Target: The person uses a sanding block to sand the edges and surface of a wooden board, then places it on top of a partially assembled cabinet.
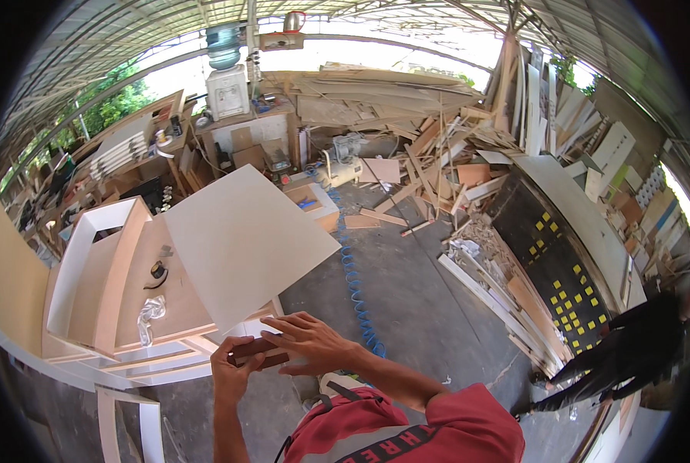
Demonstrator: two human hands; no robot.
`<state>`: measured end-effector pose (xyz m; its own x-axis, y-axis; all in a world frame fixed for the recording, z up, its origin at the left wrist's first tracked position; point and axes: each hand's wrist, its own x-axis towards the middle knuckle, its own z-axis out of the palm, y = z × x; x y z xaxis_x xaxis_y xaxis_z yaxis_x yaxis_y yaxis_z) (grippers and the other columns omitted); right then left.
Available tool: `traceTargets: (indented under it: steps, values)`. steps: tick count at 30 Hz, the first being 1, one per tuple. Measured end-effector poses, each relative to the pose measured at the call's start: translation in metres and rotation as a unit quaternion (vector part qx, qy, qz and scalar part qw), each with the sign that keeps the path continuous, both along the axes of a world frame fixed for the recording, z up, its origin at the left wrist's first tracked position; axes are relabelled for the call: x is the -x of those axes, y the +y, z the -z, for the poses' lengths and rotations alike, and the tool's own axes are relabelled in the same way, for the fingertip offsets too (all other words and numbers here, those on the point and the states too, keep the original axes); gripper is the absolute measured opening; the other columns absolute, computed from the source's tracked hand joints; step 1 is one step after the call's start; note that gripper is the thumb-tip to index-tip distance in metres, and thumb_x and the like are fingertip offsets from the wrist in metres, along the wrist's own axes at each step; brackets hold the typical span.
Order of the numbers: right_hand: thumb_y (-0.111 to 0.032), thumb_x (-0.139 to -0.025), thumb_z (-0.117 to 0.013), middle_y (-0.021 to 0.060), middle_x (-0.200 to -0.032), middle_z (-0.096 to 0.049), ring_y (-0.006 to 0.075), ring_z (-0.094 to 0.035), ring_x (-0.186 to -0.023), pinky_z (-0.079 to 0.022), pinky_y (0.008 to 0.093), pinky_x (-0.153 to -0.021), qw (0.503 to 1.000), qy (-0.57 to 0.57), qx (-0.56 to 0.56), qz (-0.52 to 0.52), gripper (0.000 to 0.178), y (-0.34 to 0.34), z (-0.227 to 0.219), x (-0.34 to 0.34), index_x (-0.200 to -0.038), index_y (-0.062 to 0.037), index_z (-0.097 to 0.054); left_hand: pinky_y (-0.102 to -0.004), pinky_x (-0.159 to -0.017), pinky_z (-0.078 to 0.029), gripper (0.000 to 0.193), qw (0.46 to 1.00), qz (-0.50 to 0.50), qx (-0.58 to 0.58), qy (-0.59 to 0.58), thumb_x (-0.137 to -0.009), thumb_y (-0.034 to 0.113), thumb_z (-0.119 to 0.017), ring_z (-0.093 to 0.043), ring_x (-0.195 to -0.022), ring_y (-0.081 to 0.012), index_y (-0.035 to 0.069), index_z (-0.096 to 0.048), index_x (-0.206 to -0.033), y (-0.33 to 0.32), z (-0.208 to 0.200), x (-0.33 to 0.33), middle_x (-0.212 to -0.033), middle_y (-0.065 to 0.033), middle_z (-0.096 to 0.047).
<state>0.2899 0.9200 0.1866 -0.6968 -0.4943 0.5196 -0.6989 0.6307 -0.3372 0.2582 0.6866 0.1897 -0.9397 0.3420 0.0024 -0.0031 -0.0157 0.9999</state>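
Note:
A small brown block (271, 360), perhaps wood, is held in front of my body. My left hand (231, 366) grips its left end between thumb and fingers. My right hand (314, 345) lies over its right part with fingers stretched out and slightly apart, seeming to touch its top. The palm side of that hand is hidden. Just beyond both hands is a large pale square panel (252, 239), lying at an angle over a wooden cabinet frame (121, 289). A crumpled clear plastic wrap (151, 318) and a black and yellow tape measure (157, 270) rest on the frame's board.
A coiled blue air hose (352, 282) runs along the grey floor to a cream compressor (337, 170). Scrap wood (430, 166) is heaped behind. Long boards (499, 309) lie at right, near a person in dark clothes (630, 347). A water dispenser (227, 91) stands at the back.

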Motion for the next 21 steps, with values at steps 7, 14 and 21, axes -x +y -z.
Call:
traceTargets:
  steps: [7, 14, 21]
  values:
    - [-0.039, -0.090, -0.073, 0.0192, -0.150, -0.045, 0.0355, -0.052, -0.127, -0.040, 0.0460, -0.109, 0.997, -0.057, -0.027, 0.051, 0.086, 0.000, 0.024, -0.003, -0.155, -0.0020, -0.032, -0.0313, -0.083, -0.059, 0.035, 0.997, 0.017, 0.007, 0.069, -0.081, -0.004, -0.079, -0.072, -0.096, -0.0188, -0.002, -0.063, -0.112, 0.039, 0.000, 0.000, -0.103, -0.0139, -0.074]
    - [-0.032, -0.089, -0.073, 0.0179, -0.138, -0.051, 0.0363, -0.054, -0.120, -0.043, 0.0466, -0.102, 0.997, -0.067, -0.005, 0.046, 0.082, 0.011, 0.036, 0.006, -0.154, -0.0015, -0.034, -0.0332, -0.080, -0.059, 0.074, 0.993, 0.064, 0.083, 0.045, -0.079, 0.014, -0.087, -0.072, -0.097, -0.0226, 0.003, -0.045, -0.139, 0.040, 0.009, 0.018, -0.108, -0.0168, -0.070]
    - [-0.019, -0.094, -0.068, 0.0234, -0.128, -0.058, 0.0420, -0.056, -0.118, -0.047, 0.0478, -0.100, 0.966, -0.131, 0.126, 0.183, 0.071, 0.066, 0.103, 0.070, -0.153, -0.0012, -0.033, -0.0334, -0.076, -0.058, 0.068, 0.978, -0.055, 0.201, 0.012, -0.084, 0.025, -0.084, -0.069, -0.102, -0.0247, 0.001, -0.051, -0.139, 0.008, 0.054, 0.069, -0.122, -0.0186, -0.064]
